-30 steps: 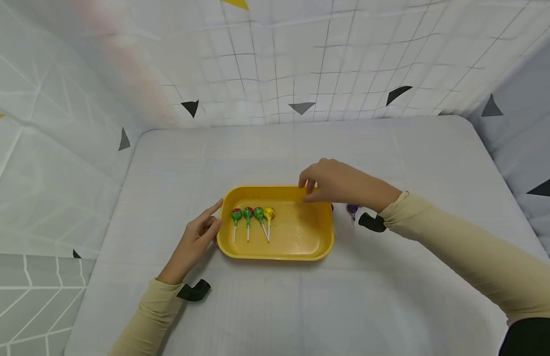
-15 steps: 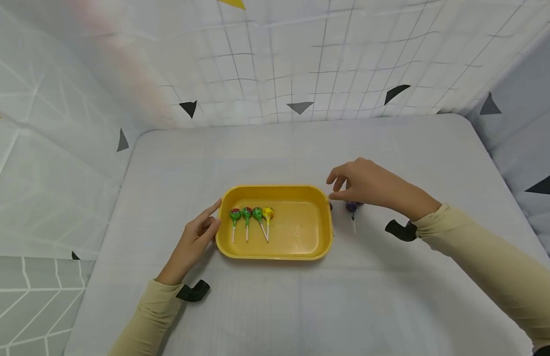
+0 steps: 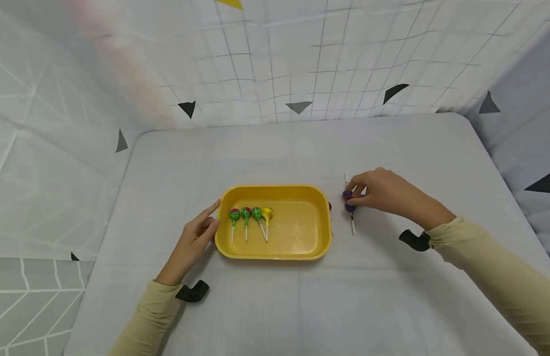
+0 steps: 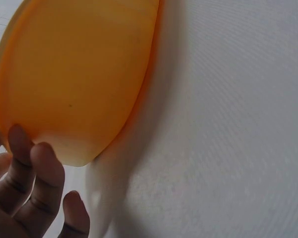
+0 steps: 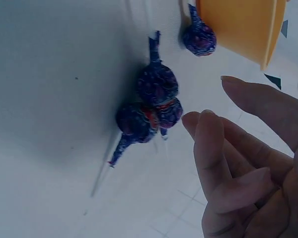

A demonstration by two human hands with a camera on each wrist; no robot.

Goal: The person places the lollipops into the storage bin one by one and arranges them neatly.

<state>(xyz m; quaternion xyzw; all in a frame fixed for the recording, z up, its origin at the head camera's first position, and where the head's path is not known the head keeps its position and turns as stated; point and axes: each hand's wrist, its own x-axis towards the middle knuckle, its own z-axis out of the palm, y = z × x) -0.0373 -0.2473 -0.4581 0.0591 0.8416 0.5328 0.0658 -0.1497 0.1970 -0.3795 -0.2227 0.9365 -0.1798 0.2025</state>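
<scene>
My left hand (image 3: 191, 243) rests against the left end of a yellow tray (image 3: 299, 225), its fingertips touching the outer wall. Inside the tray, several wrapped lollipops lie in a row at the left: two red-and-green lollipops (image 3: 234, 214), a green one (image 3: 257, 214) and a yellow one (image 3: 267, 213). Right of the tray, my right hand (image 3: 386, 194) hovers by a cluster of purple lollipops (image 3: 350, 207). In the right wrist view, three purple lollipops (image 5: 158, 85) touch each other, and my thumb and fingers stand apart beside them, holding nothing.
Another purple lollipop (image 5: 199, 39) lies close against the tray's right outer wall, mostly hidden from the head view. A white cloth covers the table (image 3: 275, 306), and patterned fabric walls (image 3: 275, 59) stand at its back and sides.
My right hand has moved right from over the tray's far right corner and lowered to the purple lollipops. My left hand stays on the tray.
</scene>
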